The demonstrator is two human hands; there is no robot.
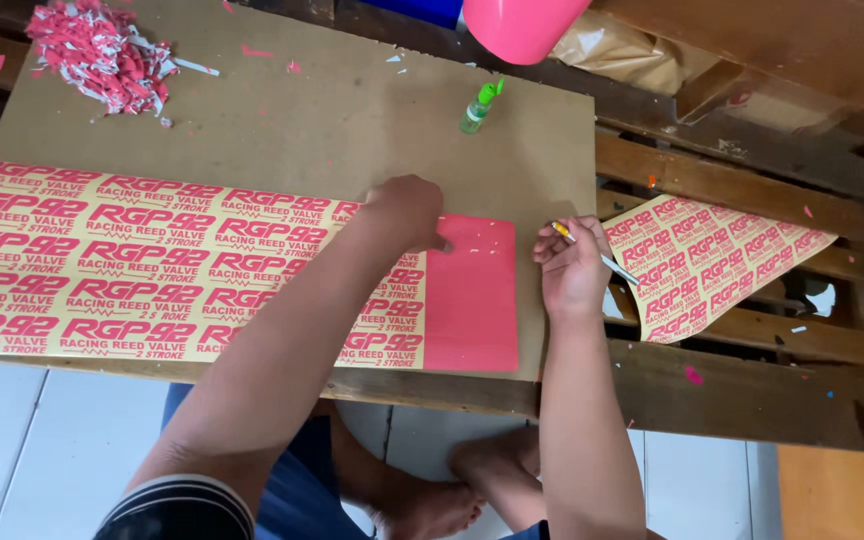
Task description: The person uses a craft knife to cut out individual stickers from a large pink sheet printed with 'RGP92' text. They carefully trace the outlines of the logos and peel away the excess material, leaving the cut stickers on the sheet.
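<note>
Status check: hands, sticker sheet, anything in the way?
Left hand pressing sticker sheet. Right hand holds craft knife. Small green bottle set apart.

Sticker sheet (152, 265): tan backing, repeated red lettering; its right end plain red. Scrap pile (102, 50) at board's far left corner: red-white. Small bottle (479, 107): green.
</note>
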